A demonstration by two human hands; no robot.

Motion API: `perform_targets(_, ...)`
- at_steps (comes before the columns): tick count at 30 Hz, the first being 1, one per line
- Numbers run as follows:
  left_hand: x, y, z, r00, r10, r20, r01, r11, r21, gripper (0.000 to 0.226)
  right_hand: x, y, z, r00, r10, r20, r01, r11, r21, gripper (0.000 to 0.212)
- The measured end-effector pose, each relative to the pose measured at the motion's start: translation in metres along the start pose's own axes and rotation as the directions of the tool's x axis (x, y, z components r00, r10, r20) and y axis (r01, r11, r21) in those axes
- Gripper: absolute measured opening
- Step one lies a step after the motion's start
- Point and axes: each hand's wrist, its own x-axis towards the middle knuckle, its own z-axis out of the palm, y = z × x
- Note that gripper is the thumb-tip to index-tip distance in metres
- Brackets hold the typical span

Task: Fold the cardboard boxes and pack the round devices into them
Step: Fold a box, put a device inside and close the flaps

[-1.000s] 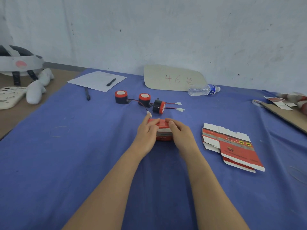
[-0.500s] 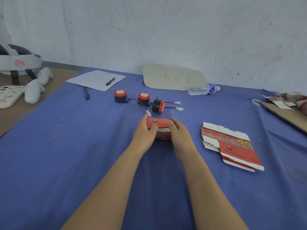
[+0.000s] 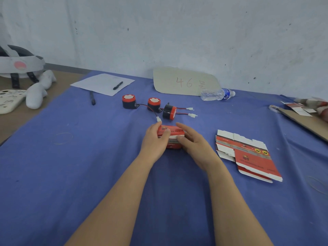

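Blue cloth-covered table (image 3: 71, 174) is standing against a pale scuffed wall. On it the left hand (image 3: 154, 141) is gripping the left end of a small folded red-and-white cardboard box (image 3: 173, 133), thumb on top. The right hand (image 3: 194, 143) is touching the box's right end, fingers nearly straight, not curled round it. Three round red-and-black wired devices (image 3: 154, 103) are lying just beyond the box. Flat unfolded red-and-white cartons (image 3: 248, 157) are lying to the right.
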Motion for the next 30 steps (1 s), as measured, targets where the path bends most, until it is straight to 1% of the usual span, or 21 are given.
perform_targets(2,0.0,0.0003,-0.0009,1.0,-0.006,0.001,0.006,1.0,-0.007,0.05,-0.001,-0.0011,0.0001,1.0,-0.024,-0.003,0.024,0.998,-0.05,0.032)
perform_targets(5,0.0005,0.0003,-0.0022,1.0,-0.013,0.008,0.014,1.0,-0.02,0.05,-0.0019,-0.0016,-0.0003,0.998,-0.053,-0.019,0.051,0.994,-0.095,0.029)
perform_targets(8,0.0008,0.0001,-0.0027,1.0,-0.02,0.009,0.021,0.999,-0.031,0.049,-0.0011,-0.001,-0.0008,0.996,-0.082,-0.024,0.079,0.99,-0.115,0.028)
perform_targets(15,0.0005,-0.0009,-0.0043,1.0,-0.026,0.016,0.027,0.999,-0.044,0.049,-0.0008,-0.0004,-0.0051,0.997,-0.069,0.03,0.072,0.987,-0.142,0.031)
perform_targets(18,0.0009,-0.0005,-0.0053,0.999,-0.029,0.015,0.03,0.999,-0.041,0.048,-0.0001,0.0002,-0.0053,0.997,-0.073,0.031,0.077,0.987,-0.139,0.032)
perform_targets(20,-0.0002,-0.0002,-0.0054,0.999,-0.018,0.026,0.019,0.999,-0.042,0.047,0.0011,0.0009,-0.0046,0.996,-0.08,0.026,0.082,0.987,-0.138,0.032)
perform_targets(24,-0.0037,-0.0019,-0.005,0.996,0.061,0.063,-0.06,0.998,-0.005,0.045,0.0035,0.0029,-0.004,0.995,-0.095,0.006,0.095,0.981,-0.167,0.032)
perform_targets(27,-0.0029,-0.0027,-0.003,0.997,0.064,0.05,-0.063,0.998,-0.009,0.042,0.004,0.0028,-0.0035,0.995,-0.099,-0.002,0.097,0.98,-0.173,0.031)
perform_targets(30,-0.0027,-0.0025,0.0007,0.997,0.067,0.024,-0.067,0.998,-0.022,0.034,0.0038,0.0018,-0.0027,0.995,-0.104,0.003,0.103,0.98,-0.173,0.03)
